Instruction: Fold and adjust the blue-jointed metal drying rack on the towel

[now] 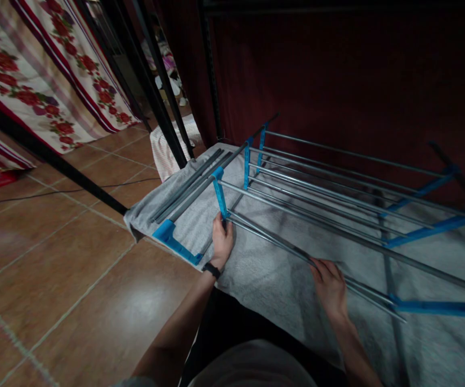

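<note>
- A rack of grey metal rods joined by blue plastic brackets lies on a grey towel, and every place below is told from this rack.
- The left hand is at the rack's near left corner, its grip closed around the foot of an upright blue bracket where the front rods meet it.
- A black wristband sits on that arm, just below the hand.
- The right hand is at the rack's near edge, to the right of the left hand, fingers curled over the pair of front rods; whether the grip is fully clamped cannot be told, as the fingertips are hidden.
- A loose blue corner piece lies on the towel just left of the rack, near the left hand but apart from it.
- A bundle of spare grey rods lies on the towel along the rack's left side.
- Beyond the towel to the rack's left is a brown tiled floor, crossed by a black bar.
- A flowered curtain hangs at the far left of the rack, and a dark red curtain hangs behind it.
</note>
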{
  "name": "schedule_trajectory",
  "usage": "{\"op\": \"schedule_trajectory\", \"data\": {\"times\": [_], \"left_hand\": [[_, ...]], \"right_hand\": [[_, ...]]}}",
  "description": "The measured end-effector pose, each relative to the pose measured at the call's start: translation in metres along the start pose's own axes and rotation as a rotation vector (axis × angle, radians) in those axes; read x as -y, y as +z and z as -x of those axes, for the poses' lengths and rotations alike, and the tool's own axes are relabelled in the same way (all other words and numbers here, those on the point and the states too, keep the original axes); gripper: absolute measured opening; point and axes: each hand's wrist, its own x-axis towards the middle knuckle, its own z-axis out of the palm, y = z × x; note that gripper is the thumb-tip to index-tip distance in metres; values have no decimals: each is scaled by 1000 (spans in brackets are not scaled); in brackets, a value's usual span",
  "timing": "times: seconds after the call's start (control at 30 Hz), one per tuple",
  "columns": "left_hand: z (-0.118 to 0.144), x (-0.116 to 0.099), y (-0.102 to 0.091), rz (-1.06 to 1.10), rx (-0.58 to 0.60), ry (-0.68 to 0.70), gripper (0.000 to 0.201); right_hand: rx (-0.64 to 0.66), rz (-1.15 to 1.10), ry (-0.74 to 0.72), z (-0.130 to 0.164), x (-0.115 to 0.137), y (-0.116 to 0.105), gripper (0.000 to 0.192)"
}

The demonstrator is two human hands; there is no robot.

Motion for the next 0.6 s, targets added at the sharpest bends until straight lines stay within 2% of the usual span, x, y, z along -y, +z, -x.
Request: {"op": "schedule_trajectory", "data": {"times": [0.23,0.6], "left_hand": [[1,-1,0,8,-4,-8,55],[0,1,0,16,0,-1,56]], "right_hand": [[-27,18,24,0,-4,-7,30],[-12,-55,25,-8,12,-1,31]]}}
